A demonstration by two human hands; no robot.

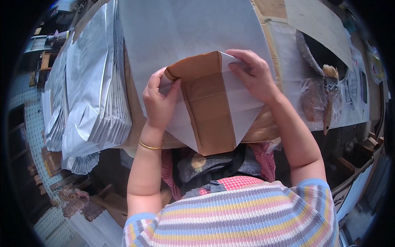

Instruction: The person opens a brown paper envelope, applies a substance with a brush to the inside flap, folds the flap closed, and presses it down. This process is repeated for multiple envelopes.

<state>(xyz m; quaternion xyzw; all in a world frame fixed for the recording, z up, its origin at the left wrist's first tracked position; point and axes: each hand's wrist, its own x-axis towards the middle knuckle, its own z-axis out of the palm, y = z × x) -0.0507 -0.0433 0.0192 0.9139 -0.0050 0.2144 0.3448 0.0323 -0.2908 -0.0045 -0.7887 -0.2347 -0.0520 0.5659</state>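
Note:
A large paper bag (189,31), pale silver-white outside, lies on the table in front of me. Its near end is folded into a pointed shape, exposing a brown paper inner face (210,115). My left hand (159,99), with a gold bangle on the wrist, pinches the left end of the raised brown flap (195,66) between thumb and fingers. At the flap's right corner, my right hand (255,74) grips the white edge of the bag, thumb against fingers.
To the left stand stacks of folded silver-white bags (92,66). On the right, a brush (329,90) with a wooden handle lies by a dark round container (319,51), partly under a pale sheet (317,20). Crumpled clear plastic (310,99) is beside the brush.

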